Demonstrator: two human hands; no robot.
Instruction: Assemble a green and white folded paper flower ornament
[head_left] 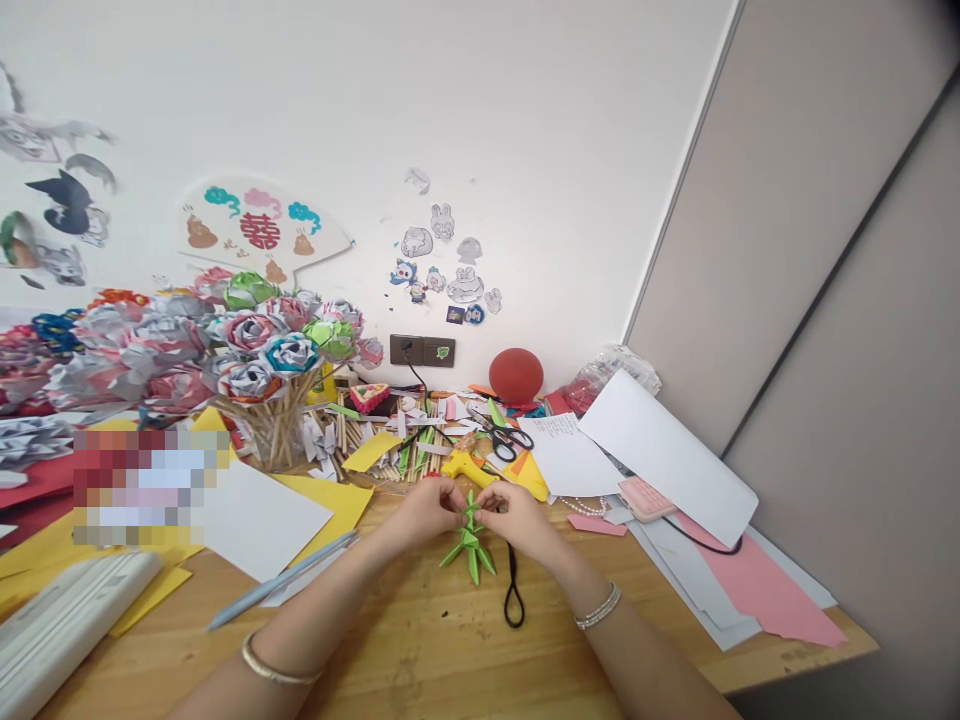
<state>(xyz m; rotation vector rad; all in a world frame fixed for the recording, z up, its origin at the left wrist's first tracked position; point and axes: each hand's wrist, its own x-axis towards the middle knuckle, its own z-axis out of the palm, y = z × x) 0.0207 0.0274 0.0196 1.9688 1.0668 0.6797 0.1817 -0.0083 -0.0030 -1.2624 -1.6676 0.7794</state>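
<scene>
Pinching green folded paper (469,540) at its far end | left hand (429,507), right hand (519,516) | paper between them

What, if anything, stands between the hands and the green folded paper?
Nothing visible: the left hand and right hand pinch the green folded paper. A black cord lies beside it, not in between.
</scene>
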